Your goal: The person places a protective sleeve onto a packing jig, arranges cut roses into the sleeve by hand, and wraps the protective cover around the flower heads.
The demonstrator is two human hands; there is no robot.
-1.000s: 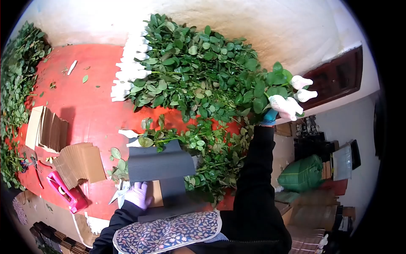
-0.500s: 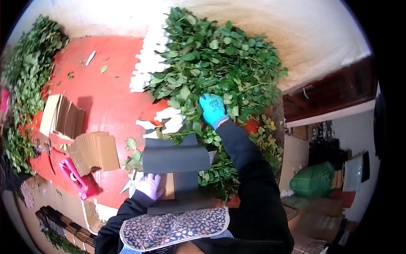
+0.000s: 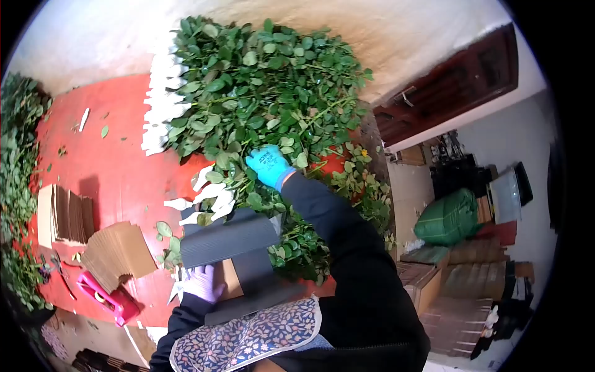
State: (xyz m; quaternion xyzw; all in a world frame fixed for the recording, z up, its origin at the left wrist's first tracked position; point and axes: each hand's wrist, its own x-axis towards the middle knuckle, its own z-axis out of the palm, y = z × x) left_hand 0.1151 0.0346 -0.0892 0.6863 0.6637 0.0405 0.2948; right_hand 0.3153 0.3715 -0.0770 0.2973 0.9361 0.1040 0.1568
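My right hand (image 3: 268,165), in a blue glove, is closed among the leafy green stems (image 3: 273,93) at the front of a large pile. Its fingertips are partly hidden by leaves. Left of it, several stem heads in white covers (image 3: 218,198) lie just beyond a dark corrugated sheet (image 3: 229,239), which curves over a stand. Below that sheet my left hand (image 3: 201,284), in a light purple glove, lies with fingers spread beside a brown cardboard piece (image 3: 229,278). Scissors (image 3: 176,286) are by its left side.
On the red table (image 3: 124,167) are two stacks of folded cardboard (image 3: 65,214), a pink stapler-like tool (image 3: 108,297) and red-handled cutters (image 3: 62,273). More foliage (image 3: 18,186) lines the left edge. A row of white-covered heads (image 3: 164,105) edges the pile.
The camera view has turned right, so the table appears farther left. My right hand has shifted slightly left relative to the stand, and the nearby white-covered heads have moved a little closer to it.
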